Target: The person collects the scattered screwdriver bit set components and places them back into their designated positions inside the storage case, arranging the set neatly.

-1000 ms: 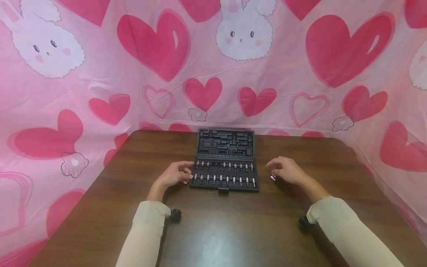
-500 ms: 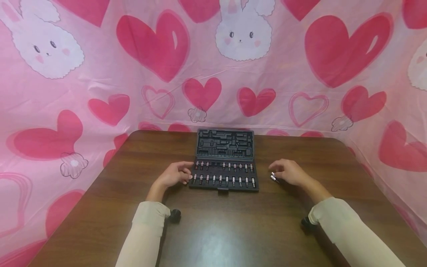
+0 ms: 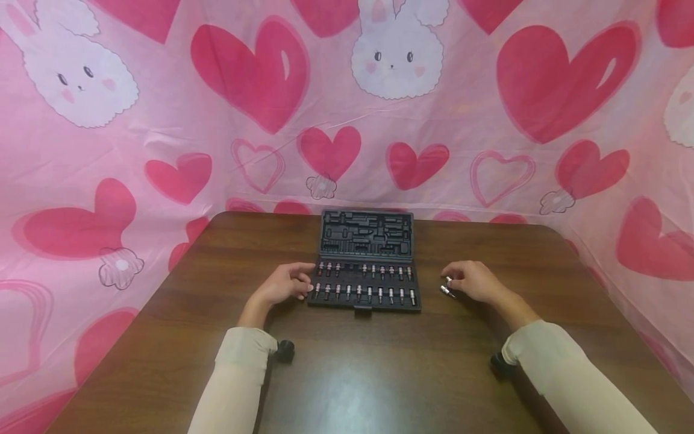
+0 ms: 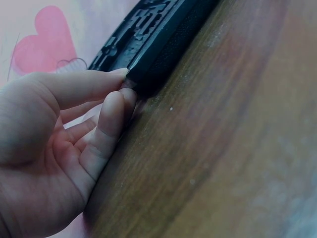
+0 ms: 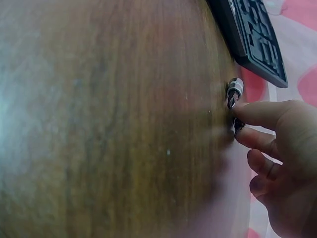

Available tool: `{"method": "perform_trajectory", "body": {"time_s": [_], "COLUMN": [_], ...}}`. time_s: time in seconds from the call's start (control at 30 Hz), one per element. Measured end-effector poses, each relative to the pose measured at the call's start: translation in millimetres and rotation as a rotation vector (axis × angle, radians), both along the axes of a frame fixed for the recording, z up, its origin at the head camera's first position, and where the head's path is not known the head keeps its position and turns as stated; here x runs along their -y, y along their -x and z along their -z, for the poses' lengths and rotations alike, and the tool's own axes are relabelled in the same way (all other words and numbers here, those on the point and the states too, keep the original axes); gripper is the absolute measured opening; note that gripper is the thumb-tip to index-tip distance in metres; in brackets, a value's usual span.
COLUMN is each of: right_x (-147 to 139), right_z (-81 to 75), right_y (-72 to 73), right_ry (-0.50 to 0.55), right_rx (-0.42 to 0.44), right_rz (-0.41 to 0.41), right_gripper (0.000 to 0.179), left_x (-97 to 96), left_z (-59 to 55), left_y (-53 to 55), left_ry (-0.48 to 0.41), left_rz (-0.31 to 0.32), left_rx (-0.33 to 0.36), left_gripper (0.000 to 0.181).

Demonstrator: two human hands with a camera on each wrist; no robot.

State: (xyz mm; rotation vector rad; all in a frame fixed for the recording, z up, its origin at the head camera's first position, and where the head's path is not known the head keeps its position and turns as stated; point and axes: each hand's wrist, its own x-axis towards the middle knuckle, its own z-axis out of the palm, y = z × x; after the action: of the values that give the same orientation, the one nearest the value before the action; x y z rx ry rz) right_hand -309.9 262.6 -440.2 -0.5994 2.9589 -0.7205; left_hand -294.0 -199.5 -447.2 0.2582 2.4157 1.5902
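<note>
A black bit socket case (image 3: 366, 241) lies unfolded in the head view, with rows of silver bit sockets in its near half. My left hand (image 3: 283, 283) holds the case's left edge; in the left wrist view its fingertips meet at the dark case corner (image 4: 153, 62). To the right of the case, my right hand (image 3: 473, 281) pinches a small bit socket (image 5: 239, 124) between thumb and finger, mostly hidden by the fingertips. Another bit socket (image 5: 235, 87) lies on the table beside those fingers, its silver end toward the case.
Brown wooden table (image 3: 358, 374) spreads around the case. Pink cloth (image 3: 336, 114) with hearts and rabbits hangs behind and at both sides. Each sleeve cuff has a dark round object at its inner side, such as this black one (image 3: 285, 351).
My right hand has shifted slightly to the right, and the two loose bit sockets by its fingers now show apart. My left hand and the case have stayed in place.
</note>
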Motion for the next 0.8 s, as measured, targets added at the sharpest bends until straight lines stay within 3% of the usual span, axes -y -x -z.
{"method": "perform_trajectory", "body": {"time_s": [0.23,0.47,0.8], "right_x": [0.3,2.6,14.6], "right_z": [-2.7,-3.8,-5.4], "right_y": [-0.1,3.1,5.5], "right_ry": [-0.018,-0.039,0.003], "right_rx": [-0.065,-0.085,-0.183], "right_rz": [-0.014,0.050,0.089], "right_gripper": [0.013,0.011,0.013], "left_x": [0.4,0.0,0.5], "left_z": [1.8,0.4,1.6], "left_y": [0.6,-0.3,-0.1], "left_ry": [-0.015,-0.017,-0.029], "left_rz": [0.012,0.007,0.011], "left_rx": [-0.001,0.004,0.005], "left_gripper": [0.051,0.051,0.052]}}
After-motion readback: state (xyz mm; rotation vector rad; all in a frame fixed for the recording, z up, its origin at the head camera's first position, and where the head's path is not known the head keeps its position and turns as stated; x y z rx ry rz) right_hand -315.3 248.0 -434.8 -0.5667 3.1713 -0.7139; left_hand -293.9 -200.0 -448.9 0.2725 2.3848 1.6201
